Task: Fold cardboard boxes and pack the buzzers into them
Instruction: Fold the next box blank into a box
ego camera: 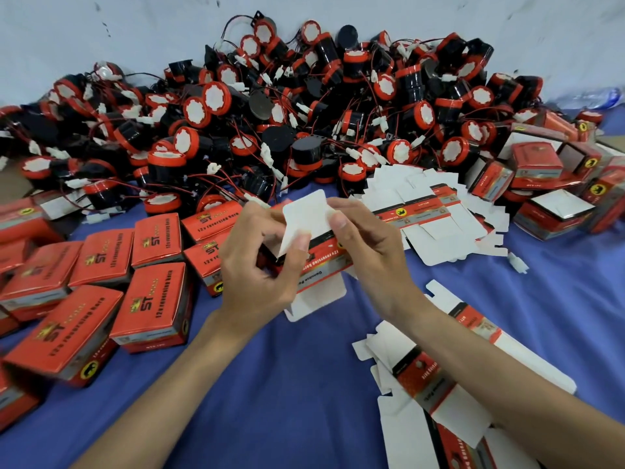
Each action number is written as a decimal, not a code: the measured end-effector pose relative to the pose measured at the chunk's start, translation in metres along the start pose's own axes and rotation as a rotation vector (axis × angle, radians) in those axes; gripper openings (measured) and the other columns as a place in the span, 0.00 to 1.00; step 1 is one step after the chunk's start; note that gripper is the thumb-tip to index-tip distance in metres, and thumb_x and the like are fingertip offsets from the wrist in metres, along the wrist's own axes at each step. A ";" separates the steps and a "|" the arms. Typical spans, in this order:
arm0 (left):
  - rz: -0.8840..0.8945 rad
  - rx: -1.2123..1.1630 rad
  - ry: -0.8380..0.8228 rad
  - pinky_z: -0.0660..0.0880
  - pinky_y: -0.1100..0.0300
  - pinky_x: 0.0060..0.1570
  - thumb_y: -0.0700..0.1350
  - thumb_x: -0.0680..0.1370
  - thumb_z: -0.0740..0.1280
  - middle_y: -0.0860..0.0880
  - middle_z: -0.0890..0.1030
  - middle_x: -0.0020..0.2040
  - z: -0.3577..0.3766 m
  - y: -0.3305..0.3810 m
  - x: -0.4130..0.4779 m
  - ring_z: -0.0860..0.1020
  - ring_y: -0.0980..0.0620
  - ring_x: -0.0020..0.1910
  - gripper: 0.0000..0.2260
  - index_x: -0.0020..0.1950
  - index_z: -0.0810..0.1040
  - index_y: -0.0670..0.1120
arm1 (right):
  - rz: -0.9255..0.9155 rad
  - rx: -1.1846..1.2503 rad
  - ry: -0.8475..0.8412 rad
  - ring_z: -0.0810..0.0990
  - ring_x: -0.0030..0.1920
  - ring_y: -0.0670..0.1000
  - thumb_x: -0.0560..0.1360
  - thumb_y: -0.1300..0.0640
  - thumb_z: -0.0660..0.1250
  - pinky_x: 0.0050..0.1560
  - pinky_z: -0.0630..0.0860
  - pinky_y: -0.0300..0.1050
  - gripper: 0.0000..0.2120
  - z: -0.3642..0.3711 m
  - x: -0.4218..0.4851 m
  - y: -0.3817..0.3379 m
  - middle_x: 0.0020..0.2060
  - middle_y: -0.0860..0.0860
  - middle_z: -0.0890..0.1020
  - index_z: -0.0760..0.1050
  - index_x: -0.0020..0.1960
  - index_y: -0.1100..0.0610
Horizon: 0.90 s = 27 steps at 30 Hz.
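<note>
Midway over the blue surface [287, 384], both hands pinch one half-folded box [324, 257].
Left hand [257, 265] pinches its white flap, right hand [368, 252] its far edge; closed boxes [152, 299] crowd left, flat blanks [422, 377] right, buzzers [304, 113] heaped behind.

**Red, Black and White on Blue**

The round plastic buzzers [214, 96] are black with red rims and white centres, and their small plastic plugs [517, 263] are white. The closed cardboard boxes [155, 238] are glossy red with yellow-and-black lettering, a grey band and a yellow disc bearing a black animal. The half-folded cardboard box [324, 262] shows a plain white flap above red print. The flat table cloth [304, 384] is solid blue.
</note>
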<state>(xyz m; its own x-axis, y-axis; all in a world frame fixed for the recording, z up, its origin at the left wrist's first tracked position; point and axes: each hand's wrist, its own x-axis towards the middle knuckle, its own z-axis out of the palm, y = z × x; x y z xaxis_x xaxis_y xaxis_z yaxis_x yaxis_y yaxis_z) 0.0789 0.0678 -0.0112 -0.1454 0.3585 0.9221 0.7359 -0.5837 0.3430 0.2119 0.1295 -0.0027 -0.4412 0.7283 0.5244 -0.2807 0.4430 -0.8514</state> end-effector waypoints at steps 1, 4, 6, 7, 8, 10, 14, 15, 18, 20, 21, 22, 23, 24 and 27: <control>-0.034 -0.004 0.005 0.68 0.67 0.48 0.44 0.78 0.64 0.50 0.69 0.43 0.002 0.000 -0.001 0.71 0.63 0.48 0.10 0.40 0.70 0.40 | -0.059 0.022 0.017 0.79 0.50 0.44 0.79 0.57 0.63 0.48 0.74 0.36 0.07 0.001 -0.001 -0.002 0.50 0.43 0.81 0.80 0.49 0.52; -0.389 -0.147 -0.068 0.72 0.52 0.55 0.53 0.77 0.61 0.47 0.69 0.54 0.007 0.003 -0.006 0.72 0.48 0.57 0.09 0.50 0.69 0.48 | -0.210 -0.074 0.076 0.78 0.49 0.47 0.77 0.57 0.62 0.48 0.72 0.37 0.10 0.000 -0.003 -0.005 0.50 0.51 0.79 0.77 0.38 0.56; -0.529 -0.312 -0.155 0.74 0.48 0.53 0.58 0.77 0.59 0.44 0.71 0.57 0.010 0.005 -0.012 0.73 0.47 0.56 0.14 0.58 0.67 0.52 | -0.284 -0.185 0.100 0.77 0.47 0.48 0.77 0.58 0.61 0.48 0.70 0.38 0.12 -0.001 -0.004 -0.004 0.49 0.55 0.78 0.72 0.34 0.56; -0.505 -0.342 -0.168 0.74 0.53 0.51 0.58 0.77 0.59 0.49 0.73 0.57 0.012 0.005 -0.015 0.74 0.51 0.53 0.15 0.59 0.67 0.51 | -0.311 -0.224 0.112 0.77 0.45 0.49 0.77 0.58 0.61 0.47 0.69 0.38 0.14 -0.001 -0.005 -0.004 0.48 0.57 0.78 0.70 0.33 0.57; -0.461 -0.331 -0.167 0.73 0.59 0.50 0.58 0.78 0.59 0.56 0.73 0.57 0.013 0.004 -0.017 0.74 0.57 0.51 0.14 0.59 0.67 0.51 | -0.326 -0.243 0.116 0.77 0.45 0.50 0.77 0.58 0.61 0.46 0.69 0.38 0.15 -0.001 -0.006 -0.002 0.48 0.58 0.77 0.69 0.31 0.59; -0.362 -0.250 -0.135 0.70 0.67 0.50 0.60 0.80 0.58 0.63 0.74 0.55 0.014 0.001 -0.017 0.73 0.64 0.50 0.14 0.56 0.70 0.51 | -0.306 -0.235 0.091 0.77 0.46 0.51 0.76 0.57 0.61 0.47 0.70 0.38 0.16 0.003 -0.008 0.000 0.50 0.59 0.77 0.68 0.31 0.60; -0.092 -0.057 -0.089 0.69 0.64 0.54 0.59 0.82 0.56 0.44 0.72 0.53 0.011 -0.008 -0.020 0.72 0.57 0.54 0.20 0.58 0.71 0.43 | -0.198 -0.131 0.017 0.76 0.55 0.58 0.76 0.52 0.60 0.53 0.73 0.47 0.08 0.013 -0.017 -0.001 0.58 0.61 0.74 0.71 0.38 0.47; -0.065 -0.029 -0.078 0.68 0.64 0.55 0.58 0.82 0.56 0.41 0.73 0.53 0.009 -0.009 -0.020 0.72 0.56 0.55 0.19 0.57 0.72 0.43 | -0.169 -0.100 0.007 0.75 0.57 0.59 0.77 0.51 0.58 0.56 0.72 0.47 0.06 0.014 -0.019 -0.002 0.59 0.61 0.74 0.72 0.44 0.47; -0.064 0.000 -0.034 0.69 0.63 0.55 0.56 0.81 0.58 0.36 0.74 0.50 0.008 -0.008 -0.019 0.73 0.54 0.55 0.17 0.55 0.75 0.43 | -0.092 -0.012 -0.008 0.75 0.60 0.54 0.79 0.51 0.54 0.59 0.71 0.47 0.11 0.015 -0.021 -0.001 0.60 0.58 0.75 0.73 0.55 0.51; -0.080 -0.008 -0.004 0.69 0.62 0.55 0.56 0.81 0.59 0.36 0.74 0.50 0.009 -0.006 -0.020 0.73 0.53 0.54 0.17 0.53 0.78 0.43 | -0.083 0.029 -0.016 0.75 0.61 0.51 0.80 0.55 0.54 0.60 0.71 0.46 0.11 0.015 -0.020 -0.001 0.60 0.54 0.76 0.74 0.54 0.54; -0.078 -0.007 0.007 0.70 0.62 0.55 0.55 0.81 0.59 0.37 0.74 0.50 0.009 -0.005 -0.020 0.74 0.52 0.54 0.17 0.53 0.79 0.43 | -0.082 0.041 -0.018 0.75 0.61 0.52 0.81 0.57 0.55 0.61 0.71 0.48 0.11 0.015 -0.019 -0.001 0.60 0.54 0.76 0.75 0.55 0.55; -0.071 0.002 0.014 0.69 0.61 0.54 0.55 0.81 0.59 0.37 0.74 0.50 0.010 -0.003 -0.021 0.74 0.51 0.53 0.18 0.53 0.79 0.42 | -0.082 0.055 -0.018 0.76 0.62 0.54 0.81 0.60 0.55 0.61 0.71 0.51 0.11 0.014 -0.019 0.000 0.60 0.56 0.77 0.76 0.55 0.56; -0.067 0.018 0.015 0.69 0.62 0.54 0.55 0.81 0.59 0.39 0.73 0.50 0.010 -0.002 -0.022 0.73 0.52 0.53 0.19 0.54 0.79 0.41 | -0.087 0.074 -0.020 0.76 0.61 0.55 0.80 0.62 0.55 0.61 0.72 0.51 0.12 0.014 -0.019 0.001 0.59 0.56 0.77 0.76 0.54 0.58; -0.071 0.032 0.014 0.68 0.63 0.55 0.56 0.81 0.59 0.40 0.72 0.50 0.011 -0.001 -0.022 0.72 0.53 0.53 0.20 0.57 0.77 0.40 | -0.090 0.100 -0.022 0.76 0.61 0.53 0.80 0.62 0.56 0.60 0.73 0.49 0.11 0.014 -0.019 0.002 0.58 0.56 0.78 0.76 0.53 0.59; -0.125 -0.024 0.041 0.67 0.63 0.56 0.56 0.80 0.59 0.43 0.70 0.52 0.015 0.003 -0.024 0.71 0.56 0.54 0.18 0.60 0.69 0.42 | -0.015 0.237 0.011 0.78 0.58 0.49 0.77 0.57 0.60 0.53 0.74 0.42 0.07 0.015 -0.019 0.000 0.57 0.53 0.79 0.75 0.52 0.56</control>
<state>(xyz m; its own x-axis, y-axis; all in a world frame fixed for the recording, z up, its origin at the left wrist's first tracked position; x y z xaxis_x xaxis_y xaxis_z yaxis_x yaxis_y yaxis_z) 0.0943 0.0683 -0.0351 -0.2619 0.4000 0.8783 0.6947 -0.5536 0.4592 0.2077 0.1078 -0.0127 -0.4264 0.7288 0.5358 -0.4797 0.3200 -0.8170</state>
